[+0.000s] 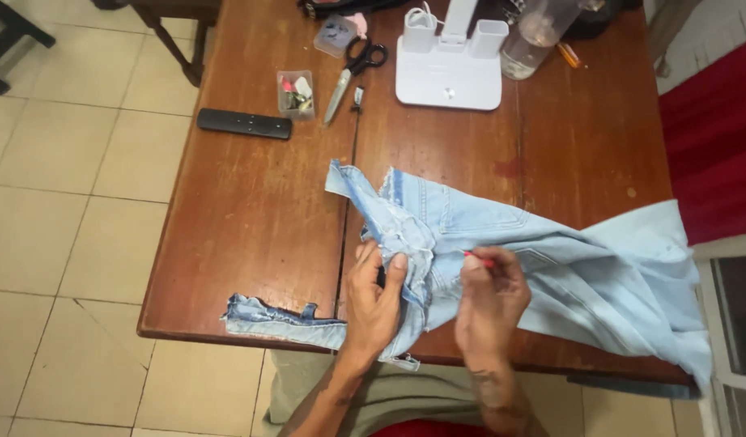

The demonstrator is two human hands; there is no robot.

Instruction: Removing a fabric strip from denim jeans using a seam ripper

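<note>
A pair of light blue jeans [567,267] lies spread over the near right part of the wooden table [259,218]. My left hand [375,295] presses down on a bunched fold of the denim near the table's front edge, thumb on top. My right hand [490,295] is beside it, fingers closed on a small red-handled tool [476,258] whose tip points left into the fabric. A cut-off strip of denim [280,321] lies along the front edge to the left of my left hand.
At the back stand a white sewing machine base [450,69], black-handled scissors [352,69], a small clear box of notions [296,95], a black remote [244,123] and a clear plastic bottle [535,36]. Tiled floor lies left of the table; a red surface is at right.
</note>
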